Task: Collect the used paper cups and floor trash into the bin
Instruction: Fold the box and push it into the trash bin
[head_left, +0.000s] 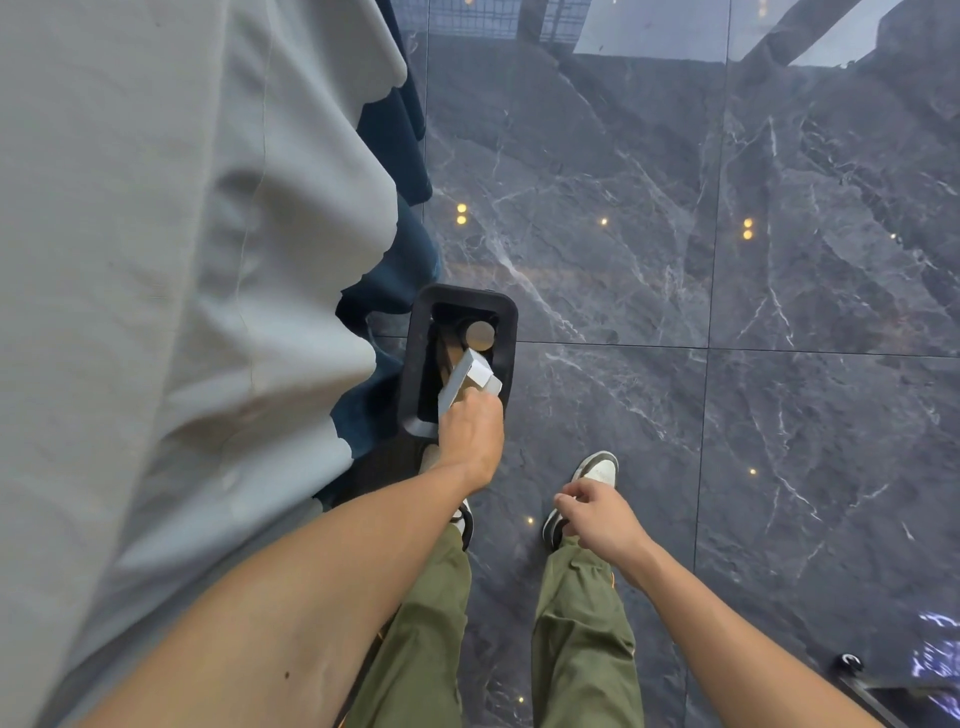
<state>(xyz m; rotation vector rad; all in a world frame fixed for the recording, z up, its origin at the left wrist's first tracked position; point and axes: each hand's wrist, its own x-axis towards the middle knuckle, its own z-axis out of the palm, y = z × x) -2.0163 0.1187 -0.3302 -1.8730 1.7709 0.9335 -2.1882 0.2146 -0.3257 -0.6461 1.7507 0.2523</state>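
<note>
Head view, looking down. A grey tablecloth (156, 260) drapes over the desk at your left and hangs close beside the bin; a dark marbled floor (675, 260) fills the rest, glossy and dotted with reflected lights. The black rectangular bin (506, 338) stands on the floor at the cloth's hem, just ahead of your shoes, its narrow opening already holding a paper cup (479, 335) seen from above.

Your left hand (470, 441) is curled round a folded piece of grey-white card or paper trash (467, 379), angled into the mouth of the bin. Your right hand (597, 519) hangs loosely curled near your thigh and appears to hold nothing.

Risks, as judged: the piece looks long against the narrow opening, so releasing it at a slant may leave it propped on the rim or tipped onto the floor. Pushing down hard could rock the slim bin.
</note>
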